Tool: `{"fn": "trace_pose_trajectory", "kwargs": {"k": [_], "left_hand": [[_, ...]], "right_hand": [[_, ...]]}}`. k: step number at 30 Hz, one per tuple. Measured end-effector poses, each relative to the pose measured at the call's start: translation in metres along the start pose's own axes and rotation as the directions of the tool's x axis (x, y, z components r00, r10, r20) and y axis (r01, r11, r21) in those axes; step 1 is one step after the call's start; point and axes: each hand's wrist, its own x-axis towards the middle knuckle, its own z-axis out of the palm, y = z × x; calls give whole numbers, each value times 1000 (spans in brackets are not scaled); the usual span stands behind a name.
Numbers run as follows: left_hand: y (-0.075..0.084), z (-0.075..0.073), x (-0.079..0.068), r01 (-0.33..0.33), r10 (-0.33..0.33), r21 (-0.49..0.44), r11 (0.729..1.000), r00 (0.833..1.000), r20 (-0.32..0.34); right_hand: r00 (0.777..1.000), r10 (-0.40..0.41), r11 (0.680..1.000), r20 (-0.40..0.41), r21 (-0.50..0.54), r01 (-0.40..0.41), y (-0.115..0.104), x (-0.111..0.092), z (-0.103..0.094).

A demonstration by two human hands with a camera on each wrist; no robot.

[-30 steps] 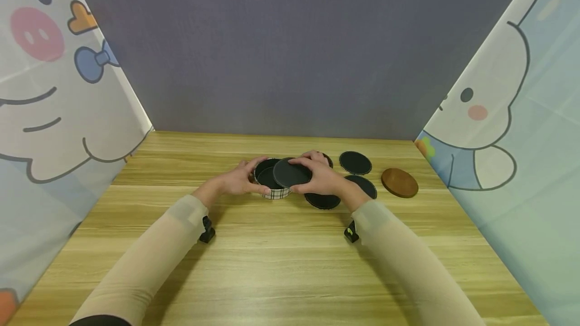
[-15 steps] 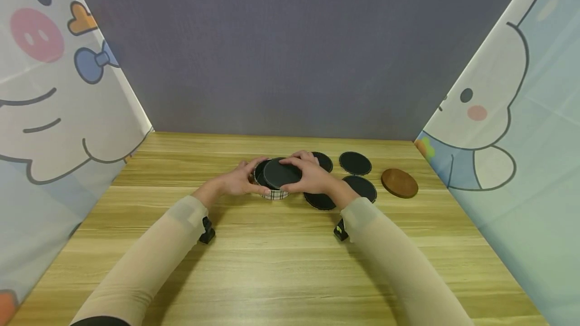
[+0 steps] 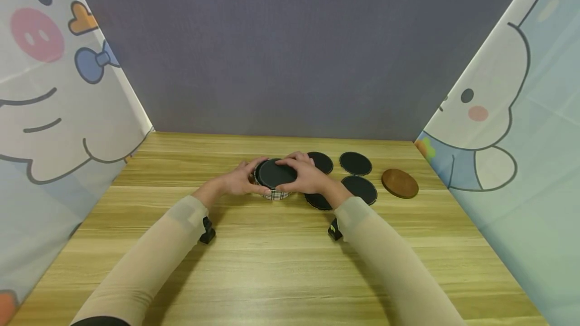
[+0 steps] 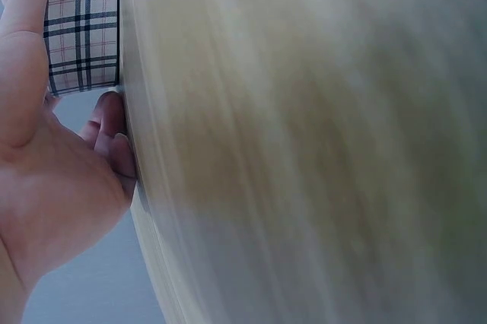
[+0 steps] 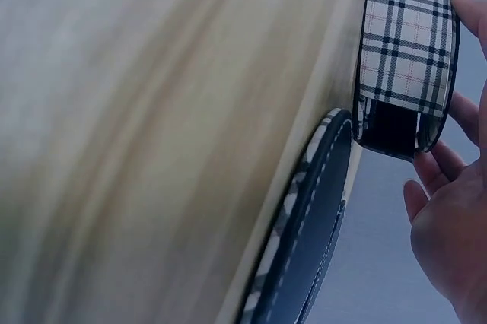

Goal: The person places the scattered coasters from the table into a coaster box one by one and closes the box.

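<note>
As the black coaster (image 3: 273,174) moves over the plaid holder (image 3: 276,195), seemingly almost aligned, the half-curled right hand (image 3: 304,176) pinches its edge and the half-curled left hand (image 3: 237,180) grips the holder.

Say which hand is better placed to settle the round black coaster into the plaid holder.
Probably the right hand: it pinches the round black coaster over the plaid holder, while the left hand holds that holder's side.

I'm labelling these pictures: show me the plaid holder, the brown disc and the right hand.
Plaid holder (image 5: 407,39), right wrist view: its checked outer wall.
Brown disc (image 3: 400,182), head view: the middle of its top face.
Right hand (image 3: 309,176), head view: the back of the hand.
</note>
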Motion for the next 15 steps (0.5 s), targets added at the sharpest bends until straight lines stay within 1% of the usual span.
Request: {"fn": "trace_pose_trajectory", "kwargs": {"k": [7, 15], "left_hand": [[-3, 0, 4, -8, 8, 12, 1000, 1000, -5], [-1, 1, 2, 3, -3, -2, 1000, 1000, -12]], "right_hand": [[1000, -13, 1000, 6, 5, 13, 1, 3, 0], [1000, -16, 1000, 25, 15, 16, 1, 2, -1]]}}
